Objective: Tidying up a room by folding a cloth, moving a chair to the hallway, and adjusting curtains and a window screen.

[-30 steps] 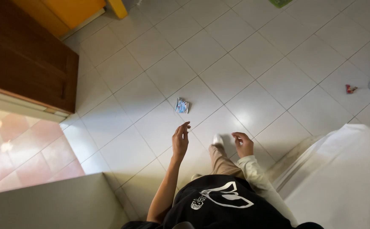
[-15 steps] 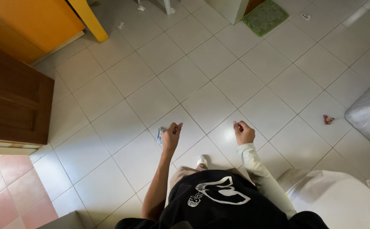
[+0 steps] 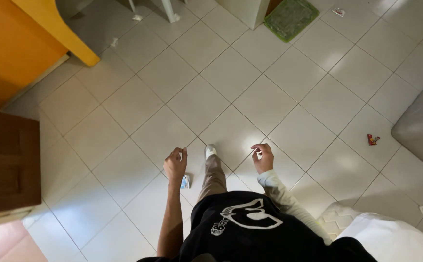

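Small flat wrapper [image 3: 185,181], pale blue and white, glossy foil look, lies on the floor just under and beside the left hand [image 3: 175,165], which hangs loosely curled, gripping nothing. Right hand [image 3: 263,157] likewise half-curled and empty, with a long pale sleeve. To lift the wrapper cleanly: pinch an edge, since flat foil on slick tile slides. One shoe [image 3: 211,151] steps forward between the hands. Floor tiles [image 3: 124,102] are glazed off-white squares, reflective. Red scrap [image 3: 373,139] well apart; green fuzzy mat [image 3: 290,17] far off; orange cabinet [image 3: 12,43] smooth.
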